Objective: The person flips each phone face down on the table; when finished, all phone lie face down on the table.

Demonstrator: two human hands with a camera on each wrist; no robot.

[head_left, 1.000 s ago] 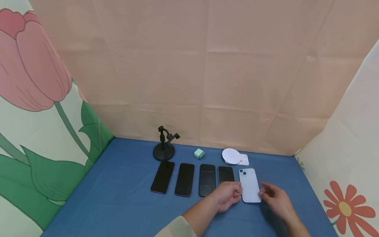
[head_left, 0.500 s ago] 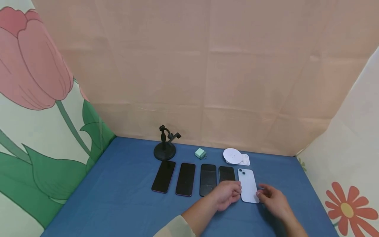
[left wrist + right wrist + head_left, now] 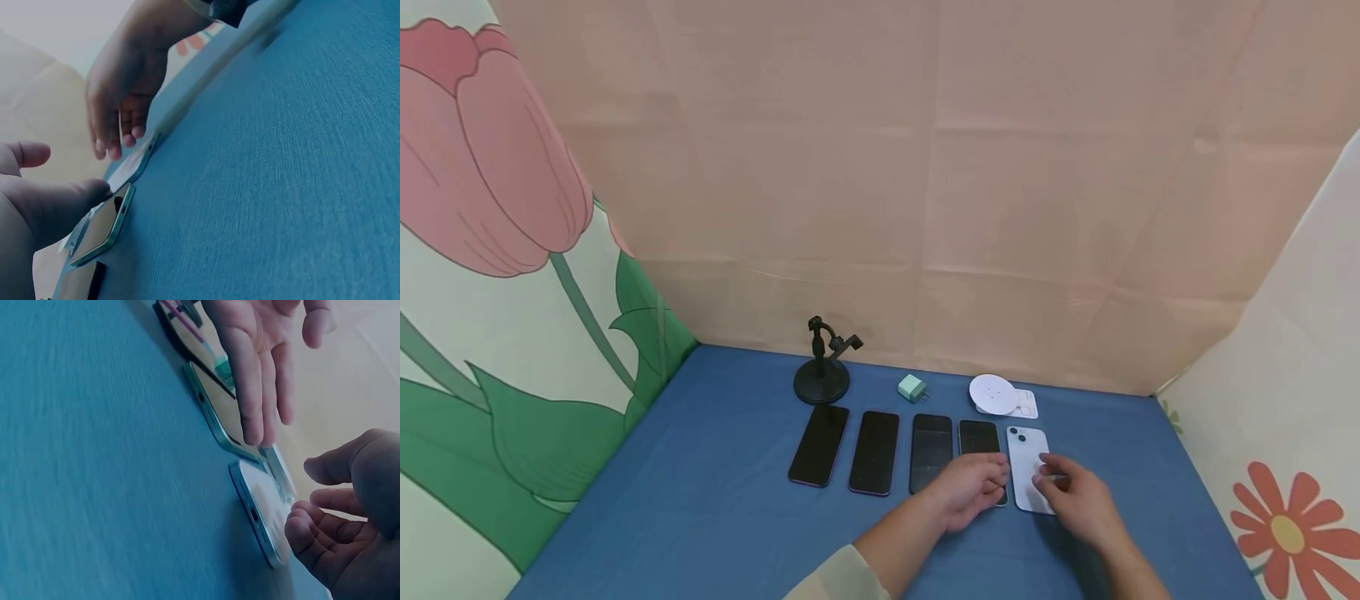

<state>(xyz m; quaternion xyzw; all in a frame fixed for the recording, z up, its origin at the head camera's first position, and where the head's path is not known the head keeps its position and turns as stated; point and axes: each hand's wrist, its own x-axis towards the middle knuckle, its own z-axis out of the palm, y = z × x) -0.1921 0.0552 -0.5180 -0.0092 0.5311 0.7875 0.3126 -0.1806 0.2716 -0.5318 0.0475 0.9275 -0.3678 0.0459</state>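
Observation:
A white phone [image 3: 1027, 482] lies back side up at the right end of a row, its two camera lenses at the top left. My right hand [image 3: 1078, 502] is over its right side, fingers loosely bent and holding nothing. The right wrist view shows these fingertips [image 3: 300, 519] above the phone. My left hand [image 3: 972, 492] is over the lower part of a dark-screened phone [image 3: 979, 437] just left of the white one. In the right wrist view its fingers [image 3: 249, 394] are extended and hold nothing. The two phones lie side by side with a narrow gap.
Three more dark-screened phones lie to the left: a tilted one [image 3: 818, 446], a middle one [image 3: 874, 452] and another [image 3: 931, 450]. Behind the row stand a black phone stand [image 3: 822, 381], a mint charger plug [image 3: 912, 388] and a white disc [image 3: 993, 394] over a white card [image 3: 1025, 404].
The white phone has shifted slightly left, closer to its neighbour. My right hand has let go of its right edge and moved left over it. My left hand has come slightly away from its left edge.

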